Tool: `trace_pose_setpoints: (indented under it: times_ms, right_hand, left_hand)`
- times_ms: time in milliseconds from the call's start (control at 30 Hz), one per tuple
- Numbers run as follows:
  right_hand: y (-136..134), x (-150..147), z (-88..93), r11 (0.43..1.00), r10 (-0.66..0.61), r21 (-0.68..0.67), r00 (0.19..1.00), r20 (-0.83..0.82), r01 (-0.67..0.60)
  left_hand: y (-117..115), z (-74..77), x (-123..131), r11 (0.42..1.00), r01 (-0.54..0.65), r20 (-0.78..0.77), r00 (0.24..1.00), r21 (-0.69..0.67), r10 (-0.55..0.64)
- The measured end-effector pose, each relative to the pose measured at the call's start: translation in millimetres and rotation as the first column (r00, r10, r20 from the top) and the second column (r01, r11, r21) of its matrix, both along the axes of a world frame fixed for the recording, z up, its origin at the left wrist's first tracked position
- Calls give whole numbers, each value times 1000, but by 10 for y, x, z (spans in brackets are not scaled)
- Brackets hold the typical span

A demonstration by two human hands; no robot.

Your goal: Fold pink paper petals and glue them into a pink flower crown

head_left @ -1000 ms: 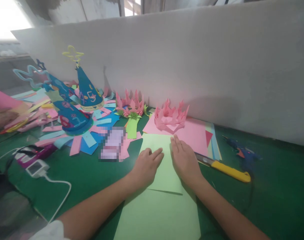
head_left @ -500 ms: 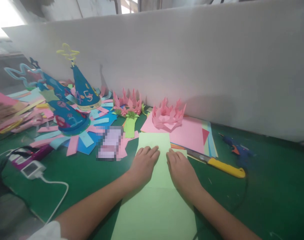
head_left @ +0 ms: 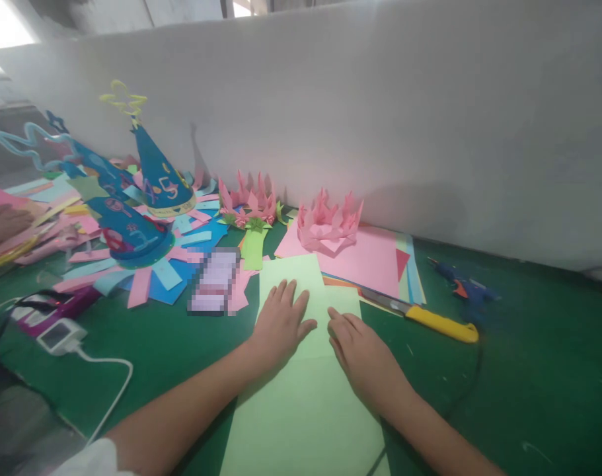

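Observation:
Light green paper (head_left: 310, 410) lies on the table in front of me, with a narrower part reaching toward the pink crown. My left hand (head_left: 279, 324) rests flat on the left side of that narrow part, fingers spread. On its right side is my right hand (head_left: 357, 350), index finger reaching forward, the other fingers bent and nothing seen held in them. A pink paper crown (head_left: 329, 225) sits on stacked coloured sheets (head_left: 375, 254) beyond the green paper. Right of the paper lies a cutter with a yellow handle (head_left: 442, 322).
Blue cone hats (head_left: 164, 182) stand among paper strips at the left, near another pink crown (head_left: 251, 201). A phone (head_left: 215, 281), a power strip (head_left: 57, 314) and a blue glue gun (head_left: 464, 284) lie around. Another person's hand (head_left: 6, 228) is at the far left.
My left hand's fingers have spread apart. My right hand's index finger now reaches out more than the others. The narrow part of the green paper has shifted slightly left, and the view has moved a little.

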State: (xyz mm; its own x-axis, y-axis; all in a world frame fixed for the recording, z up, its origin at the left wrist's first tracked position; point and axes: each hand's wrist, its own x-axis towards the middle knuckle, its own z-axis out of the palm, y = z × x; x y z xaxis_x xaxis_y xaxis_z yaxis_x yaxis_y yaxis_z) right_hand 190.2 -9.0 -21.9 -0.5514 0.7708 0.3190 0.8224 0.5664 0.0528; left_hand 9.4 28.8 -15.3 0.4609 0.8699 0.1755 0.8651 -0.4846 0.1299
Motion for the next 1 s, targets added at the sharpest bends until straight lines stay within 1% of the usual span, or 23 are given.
trace_pose_setpoints:
  times_ms: [133, 233, 333, 400, 467, 533, 567, 600, 633, 700, 733, 800, 900, 1000]
  right_hand:
    - [33, 0, -42, 998, 37, 49, 999, 1, -37]
    - [-42, 45, -59, 993, 76, 95, 997, -29, -73]
    - [-163, 82, -4, 987, 116, 126, 987, -109, -102]
    - [-231, 101, 61, 987, 146, 93, 979, -144, -133]
    - [-256, 134, 122, 984, 178, 3, 971, -160, -180]
    - [-218, 206, 163, 979, 165, -82, 967, -195, -184]
    - [-174, 261, 174, 985, 122, -94, 967, -223, -146]
    - [-116, 329, 179, 993, 59, -85, 967, -249, -83]
    - [-50, 408, 179, 999, -20, -35, 960, -280, 10]
    - [83, 587, 165, 983, -165, 32, 948, -274, 180]
    - [138, 679, 151, 970, -217, 52, 945, -244, 236]
    - [209, 848, 109, 948, -302, 50, 937, -176, 315]
    - [231, 1031, 26, 914, -403, 1, 910, -94, 405]
    - [226, 1120, -32, 905, -423, 19, 902, -87, 426]
  left_hand:
    - [4, 20, -15, 1000, -11, -37, 999, 16, 11]
    - [11, 29, -17, 1000, -11, -45, 999, 23, 12]
    - [12, 54, -9, 1000, -9, -51, 999, 27, 10]
    - [13, 69, -4, 1000, -2, -52, 999, 22, 4]
    - [16, 69, -4, 1000, 7, -38, 999, 14, -7]
    - [22, 54, -11, 1000, 22, 3, 1000, 3, -22]
    - [26, 45, -17, 999, 40, 33, 999, -9, -39]
    - [31, 39, -25, 997, 69, 69, 995, -27, -67]
    - [35, 38, -35, 993, 110, 106, 989, -50, -104]
    - [39, 52, -60, 971, 214, 174, 965, -106, -194]
    - [37, 67, -75, 954, 267, 199, 951, -137, -237]
    - [30, 103, -107, 917, 345, 225, 927, -199, -300]
    - [17, 150, -153, 876, 401, 230, 910, -269, -346]
    - [17, 166, -179, 859, 415, 251, 903, -299, -349]
